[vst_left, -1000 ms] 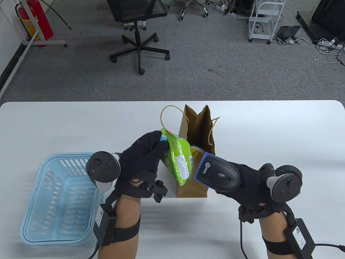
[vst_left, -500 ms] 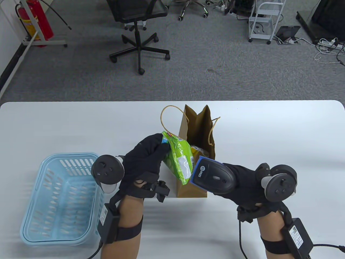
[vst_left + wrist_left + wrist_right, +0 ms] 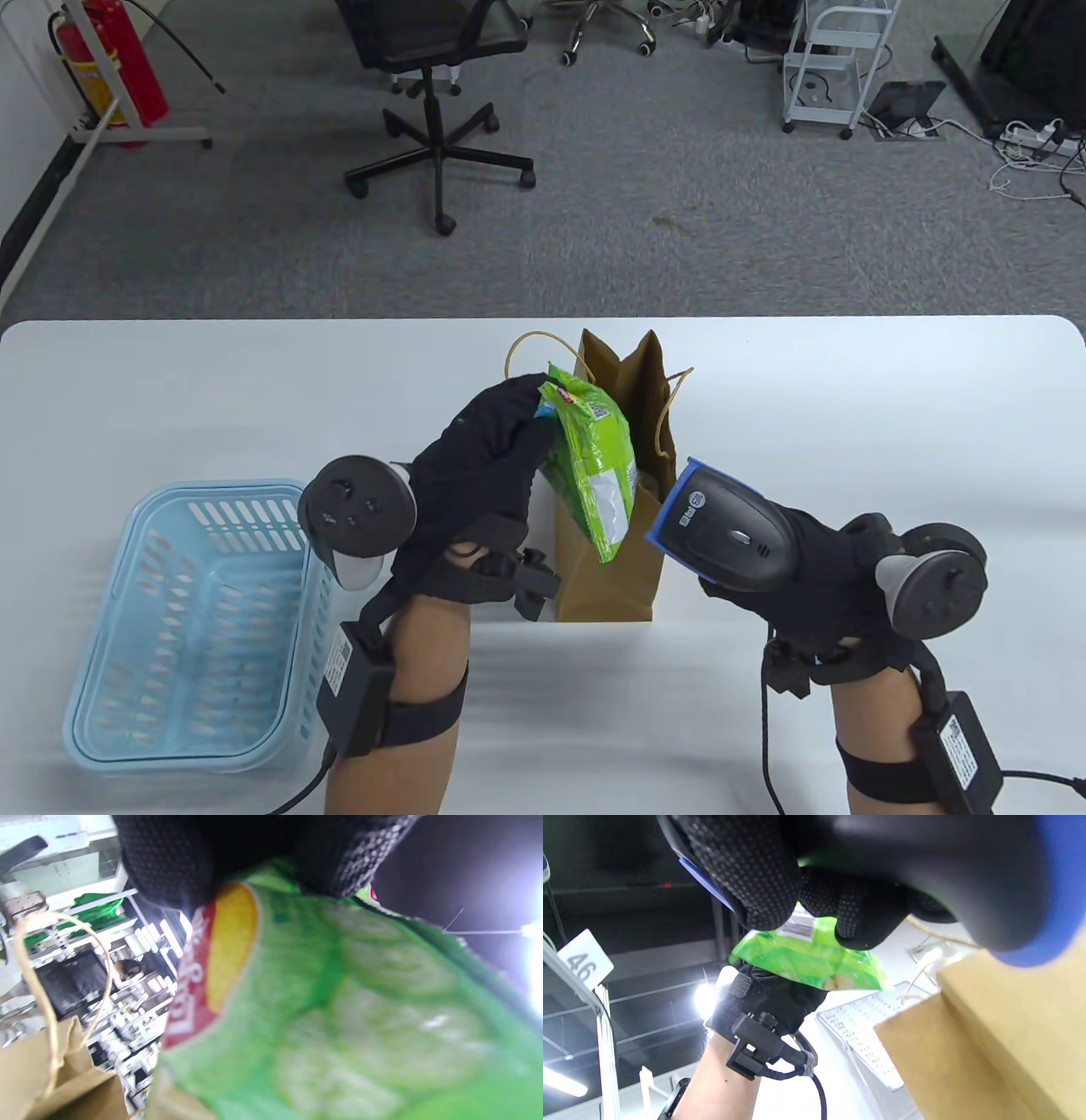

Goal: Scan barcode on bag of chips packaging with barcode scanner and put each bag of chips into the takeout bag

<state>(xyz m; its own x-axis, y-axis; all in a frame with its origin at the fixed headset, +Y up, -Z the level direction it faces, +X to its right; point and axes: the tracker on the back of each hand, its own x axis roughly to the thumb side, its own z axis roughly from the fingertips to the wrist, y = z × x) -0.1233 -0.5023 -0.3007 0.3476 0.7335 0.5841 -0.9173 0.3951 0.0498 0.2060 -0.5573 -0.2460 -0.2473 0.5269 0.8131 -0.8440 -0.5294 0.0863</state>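
My left hand (image 3: 488, 463) pinches the top of a green bag of chips (image 3: 594, 463), which hangs above the open mouth of the brown paper takeout bag (image 3: 607, 573). The same green chip bag (image 3: 339, 1018) fills the left wrist view, with gloved fingers (image 3: 165, 857) on its top edge. My right hand (image 3: 827, 577) grips a black barcode scanner (image 3: 725, 531) with a blue nose, just right of the takeout bag, nose pointing at the chips. In the right wrist view the chip bag (image 3: 806, 963) and the takeout bag's wall (image 3: 988, 1035) show beyond the fingers.
A light blue plastic basket (image 3: 191, 628) stands at the front left of the white table (image 3: 848, 399). The takeout bag has twine handles (image 3: 530, 348). Beyond the table are an office chair (image 3: 433, 93), a fire extinguisher (image 3: 119, 59) and a white cart (image 3: 840, 59).
My left hand lifted the chip bag up and to the right, over the takeout bag's mouth. My right hand drew the scanner away to the right.
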